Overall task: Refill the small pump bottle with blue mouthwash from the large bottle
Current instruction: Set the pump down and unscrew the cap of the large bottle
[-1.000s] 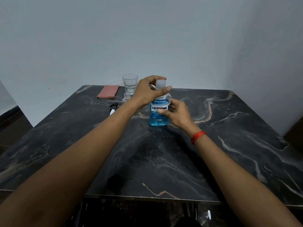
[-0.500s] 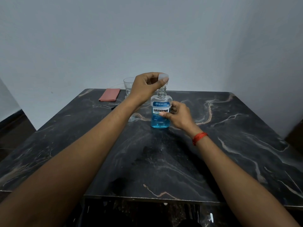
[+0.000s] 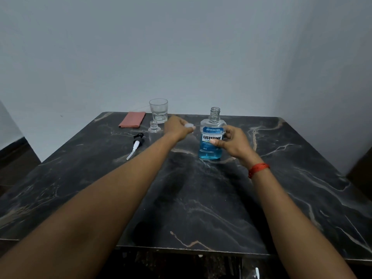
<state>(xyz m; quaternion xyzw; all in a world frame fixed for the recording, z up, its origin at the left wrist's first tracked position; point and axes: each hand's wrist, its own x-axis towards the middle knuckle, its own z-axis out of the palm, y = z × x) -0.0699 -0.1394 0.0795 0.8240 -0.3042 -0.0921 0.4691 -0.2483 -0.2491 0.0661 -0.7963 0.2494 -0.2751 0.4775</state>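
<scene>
large bottle: stands upright on the table, centre-rear, neck uncapped, threads exposed. right hand grips it from the right side, fingers curled round the body, thumb across the front label. a red band sits on that wrist.

left hand: just left of the large bottle's shoulder, not touching it; fingertips pinch a small pale cap.

small bottle: clear, upright, open-necked, left of the left hand. pump head with its tube lies flat on the table, further left and nearer the viewer. the left forearm crosses the surface between the small bottle and the large bottle.

glass: upright behind the small bottle; contents cannot be told. folded pink cloth lies left of it.

large bottle holds blue liquid in roughly its lower half
</scene>
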